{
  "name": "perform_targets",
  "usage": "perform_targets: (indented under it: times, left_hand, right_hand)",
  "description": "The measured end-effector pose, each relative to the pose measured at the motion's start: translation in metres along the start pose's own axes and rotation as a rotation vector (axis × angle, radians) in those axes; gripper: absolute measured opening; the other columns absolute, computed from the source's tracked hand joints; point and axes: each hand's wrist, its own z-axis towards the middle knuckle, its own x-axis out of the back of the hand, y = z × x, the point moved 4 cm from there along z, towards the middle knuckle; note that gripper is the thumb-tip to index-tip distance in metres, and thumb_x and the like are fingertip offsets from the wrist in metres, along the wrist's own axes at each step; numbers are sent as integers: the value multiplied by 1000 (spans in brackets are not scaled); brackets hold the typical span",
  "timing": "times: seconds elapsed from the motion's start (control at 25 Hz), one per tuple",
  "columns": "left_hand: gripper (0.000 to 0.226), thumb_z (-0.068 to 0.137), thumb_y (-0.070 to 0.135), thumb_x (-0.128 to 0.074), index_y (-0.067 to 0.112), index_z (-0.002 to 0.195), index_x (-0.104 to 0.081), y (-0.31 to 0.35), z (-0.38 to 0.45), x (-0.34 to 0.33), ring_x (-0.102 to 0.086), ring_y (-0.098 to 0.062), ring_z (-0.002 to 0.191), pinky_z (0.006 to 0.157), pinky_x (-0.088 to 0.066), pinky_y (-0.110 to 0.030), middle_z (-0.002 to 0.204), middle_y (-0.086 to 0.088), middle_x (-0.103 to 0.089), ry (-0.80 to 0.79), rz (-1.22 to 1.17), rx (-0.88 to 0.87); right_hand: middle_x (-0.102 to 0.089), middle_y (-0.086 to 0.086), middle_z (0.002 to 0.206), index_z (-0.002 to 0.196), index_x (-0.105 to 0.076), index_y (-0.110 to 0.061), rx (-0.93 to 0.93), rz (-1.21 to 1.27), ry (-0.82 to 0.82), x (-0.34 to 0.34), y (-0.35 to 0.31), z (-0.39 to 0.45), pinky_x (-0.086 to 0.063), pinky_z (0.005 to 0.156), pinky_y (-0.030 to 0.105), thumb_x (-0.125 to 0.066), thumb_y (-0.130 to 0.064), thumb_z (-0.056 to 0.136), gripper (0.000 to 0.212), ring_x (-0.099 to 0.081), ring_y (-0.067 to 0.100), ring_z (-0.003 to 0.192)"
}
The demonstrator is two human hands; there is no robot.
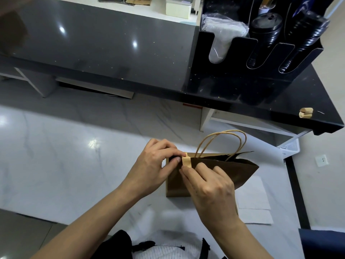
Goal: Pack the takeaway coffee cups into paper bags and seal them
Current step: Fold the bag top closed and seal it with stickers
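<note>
Sealing step underway, lower centre: tape strip point(186, 162) is pinched over paper bag point(242, 171) rim by left hand point(155, 165) and right hand point(211, 186); pressing flat is judged next.

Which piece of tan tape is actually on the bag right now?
The strip folded over the paper bag's top edge, between both hands' fingertips. The other tan pieces sit curled and unused on the black counter, far right.

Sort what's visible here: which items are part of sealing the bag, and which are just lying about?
In use: paper bag, tape strip over its top edge, left hand, right hand.

Lying about: black lid organizer, tape scrap on the counter, white papers.
</note>
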Motion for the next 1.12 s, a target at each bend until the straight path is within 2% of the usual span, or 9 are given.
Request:
perform_targets:
  times: [0.12,0.32,0.4,0.48,0.56,0.72,0.96,1.12]
  left_hand:
    - [20,99,27,-62,29,114,-74,-1,0,0,-48,-8,102,85,-45,-22,107,17,-62,-8,5,2]
    - [23,99,30,-54,29,111,-73,-1,3,1,-49,-12,110,94,-42,-19,129,19,-60,3,13,-35]
    - [26,97,38,-52,28,106,-73,4,7,1,-49,-12,107,92,-44,-22,118,20,-65,2,28,-53]
    - [25,97,46,-54,28,101,-71,9,11,1,-50,-12,100,86,-47,-30,104,20,-67,-1,96,-79]
    - [26,97,50,-53,29,99,-68,12,13,-1,-49,-13,95,82,-48,-36,98,19,-68,-4,191,-107]
    - [28,101,46,-49,29,105,-71,13,11,-5,-53,-17,91,79,-49,-40,99,16,-70,-5,276,-159]
    - [33,101,40,-48,24,112,-75,12,14,-4,-60,-20,97,78,-51,-41,117,15,-73,3,295,-218]
    - [34,100,43,-48,27,111,-76,3,18,2,-58,-18,98,78,-51,-43,110,14,-74,-20,305,-201]
  right_hand:
    - [-55,0,72,103,-74,-13,5,18,10,-12,5,-8,-37,55,32,-71,-11,95,9,-46,17,58]
    - [-59,-1,74,105,-76,-16,-45,108,44,-22,15,-15,-40,53,31,-69,-20,96,12,-48,17,56]
    - [-61,-3,77,104,-77,-18,-121,197,53,-24,19,-14,-44,51,30,-68,-24,97,13,-50,16,57]
    - [-64,-6,82,104,-77,-19,-232,353,49,-26,22,-16,-50,57,28,-71,-23,96,10,-58,12,65]
    - [-66,-10,86,102,-77,-19,-335,477,39,-26,27,-20,-52,63,22,-75,-22,93,9,-61,5,72]
    - [-65,-13,89,101,-76,-22,-403,533,-2,-26,32,-24,-52,66,21,-74,-25,93,9,-61,2,76]
    - [-64,-14,87,98,-76,-24,-427,585,-16,-28,35,-21,-51,65,22,-73,-26,93,6,-61,4,75]
    - [-64,-17,87,97,-76,-26,-443,598,-27,-25,42,-22,-49,68,16,-74,-25,93,5,-62,3,79]
